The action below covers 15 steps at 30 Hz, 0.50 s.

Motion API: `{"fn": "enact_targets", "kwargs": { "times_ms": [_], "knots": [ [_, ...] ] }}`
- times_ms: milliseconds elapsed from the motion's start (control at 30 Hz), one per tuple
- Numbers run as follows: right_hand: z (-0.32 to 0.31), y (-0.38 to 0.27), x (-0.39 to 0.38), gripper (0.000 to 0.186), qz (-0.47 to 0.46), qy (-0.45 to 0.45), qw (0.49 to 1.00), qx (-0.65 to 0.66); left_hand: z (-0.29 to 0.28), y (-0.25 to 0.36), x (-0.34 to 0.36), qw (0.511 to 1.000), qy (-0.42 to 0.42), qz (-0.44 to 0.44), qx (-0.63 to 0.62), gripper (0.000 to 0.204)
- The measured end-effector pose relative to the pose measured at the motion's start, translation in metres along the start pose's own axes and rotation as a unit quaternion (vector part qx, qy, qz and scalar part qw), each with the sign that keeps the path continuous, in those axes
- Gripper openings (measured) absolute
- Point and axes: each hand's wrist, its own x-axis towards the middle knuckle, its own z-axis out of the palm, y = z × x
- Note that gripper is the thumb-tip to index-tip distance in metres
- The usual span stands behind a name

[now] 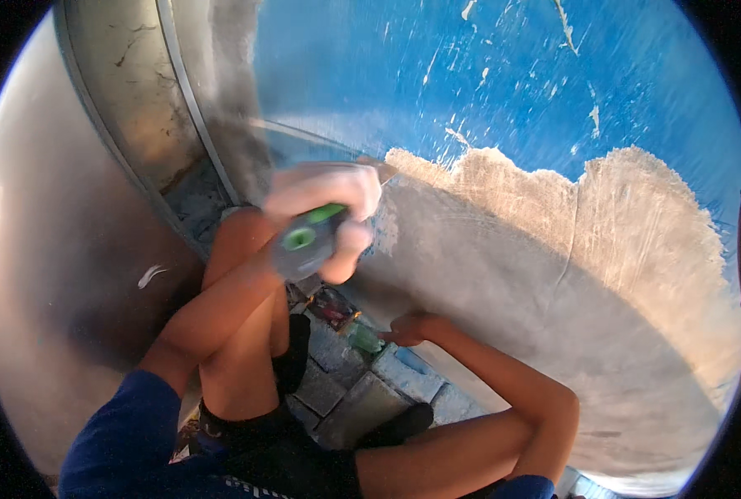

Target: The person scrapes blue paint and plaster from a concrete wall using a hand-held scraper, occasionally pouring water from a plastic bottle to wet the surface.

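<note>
My left hand [329, 195] is closed around the dark grey and green handle of a scraper [308, 241]. Motion smears the hand and tool; the narrow blade points up and right to the wall, near the left end of the ragged paint edge. Above that edge the wall carries blue paint [503, 75] with white scratches; below it lies a bare grey-brown surface [503, 249]. Low against the wall's foot, my right hand [408, 330] hangs with a finger stretched out beside a green bottle-like thing [364, 338]. Its other fingers are in shade.
I squat on grey paving blocks [362, 407], knees apart. A dark reddish object [333, 306] lies beside the green one. At left stands a smooth curved metallic surface [71, 249], with a white flake on it. Behind it is a narrow gap with a metal strip [192, 100].
</note>
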Motion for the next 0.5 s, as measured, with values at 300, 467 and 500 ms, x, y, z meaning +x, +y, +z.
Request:
{"fn": "enact_targets", "kwargs": {
  "times_ms": [300, 467, 500],
  "knots": [
    [-0.004, -0.005, -0.001, 0.075, 0.027, -0.007, 0.999, -0.017, 0.013, 0.004, 0.003, 0.997, 0.064, 0.028, -0.040, 0.032],
    [0.005, 0.005, 0.003, 0.076, 0.005, 0.015, 0.997, -0.077, 0.013, -0.009, -0.010, 0.997, 0.016, -0.009, 0.078, 0.031],
    [0.004, 0.005, 0.002, 0.076, 0.008, 0.016, 0.997, -0.077, 0.016, -0.004, -0.003, 0.998, 0.041, 0.011, 0.037, 0.030]
  ]
}}
